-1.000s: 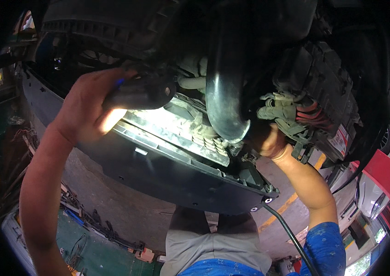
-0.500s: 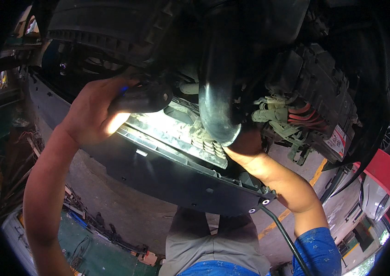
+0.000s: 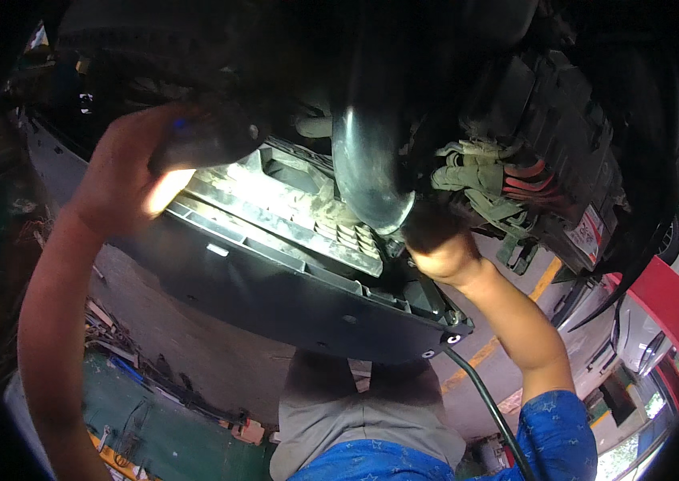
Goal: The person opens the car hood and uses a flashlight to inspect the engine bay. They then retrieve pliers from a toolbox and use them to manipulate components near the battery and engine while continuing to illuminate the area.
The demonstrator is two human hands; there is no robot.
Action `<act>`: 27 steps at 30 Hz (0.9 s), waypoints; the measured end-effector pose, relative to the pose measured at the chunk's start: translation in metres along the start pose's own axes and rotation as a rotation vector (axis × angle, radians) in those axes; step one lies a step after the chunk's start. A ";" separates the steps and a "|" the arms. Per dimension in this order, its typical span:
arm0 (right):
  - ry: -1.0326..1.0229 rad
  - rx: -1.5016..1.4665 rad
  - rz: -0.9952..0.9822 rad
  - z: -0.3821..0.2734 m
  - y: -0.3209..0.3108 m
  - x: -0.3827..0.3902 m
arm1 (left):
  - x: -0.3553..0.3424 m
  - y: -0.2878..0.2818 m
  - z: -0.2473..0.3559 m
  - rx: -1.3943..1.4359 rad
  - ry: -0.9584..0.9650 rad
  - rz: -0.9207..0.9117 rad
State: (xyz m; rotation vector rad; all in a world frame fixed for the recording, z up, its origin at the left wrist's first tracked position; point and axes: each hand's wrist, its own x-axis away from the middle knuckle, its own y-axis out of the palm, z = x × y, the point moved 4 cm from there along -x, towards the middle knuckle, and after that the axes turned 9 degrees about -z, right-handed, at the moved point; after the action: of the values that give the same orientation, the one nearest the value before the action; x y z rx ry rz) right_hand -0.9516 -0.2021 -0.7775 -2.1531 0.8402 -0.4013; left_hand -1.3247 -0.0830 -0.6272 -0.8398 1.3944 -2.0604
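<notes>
My left hand (image 3: 107,180) is wrapped round a black handheld work light (image 3: 211,143), whose beam shines along the car's front end. Brightly lit beside it lies a dusty slatted plastic panel (image 3: 307,212), behind a long dark front trim piece (image 3: 259,293). My right hand (image 3: 445,255) is in the gap just right of the lower end of a shiny black curved pipe (image 3: 367,172). Deep shadow hides its fingers, so I cannot tell whether they grip anything.
At the right is a black box (image 3: 564,144) with grey connectors (image 3: 472,178) and red wires (image 3: 536,184). A dark rod (image 3: 488,401) slants down from the trim's right end, near my right arm. A red panel (image 3: 664,301) stands farther right. Tools and parts lie lower left.
My left hand has shifted left with the work light. My right hand has drawn slightly out from behind the pipe, showing more of its back. The whole view has shifted a little.
</notes>
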 end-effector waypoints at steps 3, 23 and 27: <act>0.586 -0.371 0.119 0.012 -0.017 0.033 | 0.007 0.010 -0.009 0.155 -0.090 0.002; 0.836 -1.826 0.331 0.076 0.111 0.014 | -0.004 0.008 -0.002 0.276 -0.121 -0.001; 0.856 -1.860 0.147 0.065 0.099 0.007 | 0.006 0.006 -0.004 0.190 -0.115 0.009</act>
State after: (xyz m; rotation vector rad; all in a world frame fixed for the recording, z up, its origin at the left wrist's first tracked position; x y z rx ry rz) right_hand -0.9556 -0.2181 -0.8950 -3.4773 2.5368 -0.5445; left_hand -1.3315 -0.0867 -0.6329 -0.8552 1.1199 -2.0643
